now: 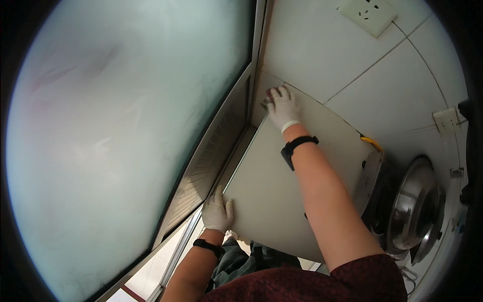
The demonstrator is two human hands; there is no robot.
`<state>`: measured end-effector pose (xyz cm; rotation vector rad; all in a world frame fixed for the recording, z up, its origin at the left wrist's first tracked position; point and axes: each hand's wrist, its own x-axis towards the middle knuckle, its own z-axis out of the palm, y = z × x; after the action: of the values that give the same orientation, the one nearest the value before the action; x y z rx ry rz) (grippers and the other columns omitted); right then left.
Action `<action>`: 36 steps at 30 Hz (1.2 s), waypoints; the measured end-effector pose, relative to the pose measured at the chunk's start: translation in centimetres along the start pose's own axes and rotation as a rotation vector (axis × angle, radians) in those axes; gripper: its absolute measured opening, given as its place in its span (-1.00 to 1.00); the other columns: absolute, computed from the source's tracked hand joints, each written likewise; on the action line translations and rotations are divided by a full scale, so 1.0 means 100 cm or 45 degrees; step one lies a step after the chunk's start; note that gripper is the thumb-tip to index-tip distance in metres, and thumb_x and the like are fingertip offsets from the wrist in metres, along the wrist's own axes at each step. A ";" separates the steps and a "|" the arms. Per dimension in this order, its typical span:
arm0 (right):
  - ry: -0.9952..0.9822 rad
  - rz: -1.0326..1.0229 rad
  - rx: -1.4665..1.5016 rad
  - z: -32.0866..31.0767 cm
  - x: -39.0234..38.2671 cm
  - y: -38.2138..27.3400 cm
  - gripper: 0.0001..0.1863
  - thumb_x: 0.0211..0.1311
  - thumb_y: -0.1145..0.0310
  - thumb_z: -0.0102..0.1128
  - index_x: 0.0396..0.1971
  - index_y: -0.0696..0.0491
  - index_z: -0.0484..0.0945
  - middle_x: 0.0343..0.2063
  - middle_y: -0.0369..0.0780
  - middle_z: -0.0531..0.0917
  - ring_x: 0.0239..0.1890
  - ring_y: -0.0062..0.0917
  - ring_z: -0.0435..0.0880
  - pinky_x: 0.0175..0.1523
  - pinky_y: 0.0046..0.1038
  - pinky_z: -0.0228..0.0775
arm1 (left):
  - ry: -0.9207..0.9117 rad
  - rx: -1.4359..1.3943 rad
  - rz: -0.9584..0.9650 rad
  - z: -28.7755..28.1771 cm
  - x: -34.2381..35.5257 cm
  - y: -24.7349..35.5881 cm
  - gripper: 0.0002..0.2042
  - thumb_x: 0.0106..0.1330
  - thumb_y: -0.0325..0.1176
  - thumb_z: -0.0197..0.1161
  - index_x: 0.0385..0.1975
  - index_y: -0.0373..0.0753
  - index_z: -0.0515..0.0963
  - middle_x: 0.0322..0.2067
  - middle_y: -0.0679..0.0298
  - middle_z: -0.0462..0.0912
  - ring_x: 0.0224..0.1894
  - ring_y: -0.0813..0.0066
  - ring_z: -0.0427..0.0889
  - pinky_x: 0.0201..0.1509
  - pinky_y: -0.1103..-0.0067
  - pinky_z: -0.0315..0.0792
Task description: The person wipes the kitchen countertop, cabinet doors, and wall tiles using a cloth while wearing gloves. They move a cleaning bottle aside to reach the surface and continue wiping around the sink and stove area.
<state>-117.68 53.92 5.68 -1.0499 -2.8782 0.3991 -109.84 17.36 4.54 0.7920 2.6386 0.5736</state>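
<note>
At the far left corner of a pale countertop (271,171), against the tiled wall, my right hand (283,104) reaches out in a white glove. Its fingers are bent over a small dark, reddish and greenish thing (267,98), mostly covered; its kind cannot be made out. My left hand (216,212), gloved as well, touches the counter's left edge near the front. Its fingers are stretched and the thumb stands apart, with nothing seen in it. Each wrist wears a black band.
A large frosted glass door (126,116) in a metal frame stands close on the left. To the right are a stove (370,181) with a yellow hose (372,143) and a lidded metal pan (415,211). Sockets (370,14) sit on the tiled wall (332,55).
</note>
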 end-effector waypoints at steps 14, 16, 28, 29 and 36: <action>-0.045 -0.556 0.324 0.027 -0.298 -0.123 -0.46 0.11 0.27 0.27 0.16 -0.09 0.51 0.25 -0.24 0.39 0.32 -0.23 0.27 0.32 -0.05 0.22 | 0.131 -0.731 0.260 -0.014 -0.033 -0.041 -0.26 0.32 -0.31 0.11 0.44 -0.47 -0.01 0.34 -0.33 0.14 0.30 -0.29 0.26 0.41 0.16 0.17; -0.035 -0.596 0.329 0.033 -0.320 -0.131 -0.51 0.16 0.24 0.25 0.14 -0.11 0.53 0.24 -0.26 0.40 0.33 -0.26 0.26 0.33 -0.03 0.23 | 0.098 -0.691 0.326 -0.025 -0.057 -0.053 -0.28 0.31 -0.42 0.11 0.44 -0.47 -0.02 0.32 -0.29 0.15 0.27 -0.18 0.32 0.35 0.23 0.27; -0.022 -0.626 0.260 0.027 -0.380 -0.070 -0.59 0.22 0.32 0.16 0.10 -0.22 0.62 0.26 -0.33 0.45 0.37 -0.35 0.32 0.33 -0.14 0.30 | 0.019 -0.455 0.479 -0.037 -0.050 -0.051 -0.34 0.43 -0.25 0.08 0.45 -0.38 0.04 0.37 -0.28 0.13 0.38 -0.26 0.19 0.45 0.17 0.15; 0.027 -0.600 0.228 0.026 -0.376 -0.069 -0.59 0.23 0.32 0.15 0.10 -0.22 0.61 0.27 -0.32 0.44 0.37 -0.35 0.32 0.34 -0.13 0.28 | -0.009 -0.452 0.445 -0.031 -0.044 -0.048 -0.33 0.43 -0.24 0.09 0.45 -0.37 0.04 0.38 -0.27 0.12 0.39 -0.26 0.19 0.44 0.17 0.15; 0.066 -0.335 0.125 0.017 -0.284 -0.054 -0.55 0.29 0.33 0.08 0.19 -0.21 0.50 0.32 -0.28 0.37 0.40 -0.24 0.26 0.38 0.00 0.17 | -0.082 -0.103 0.233 -0.003 0.018 -0.016 -0.27 0.39 -0.15 0.11 0.47 -0.28 0.00 0.41 -0.13 0.13 0.41 -0.18 0.19 0.43 0.14 0.18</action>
<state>-99.49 31.44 6.58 -0.6454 -2.8636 0.4816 -112.11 17.07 3.69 1.0163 2.4840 0.6859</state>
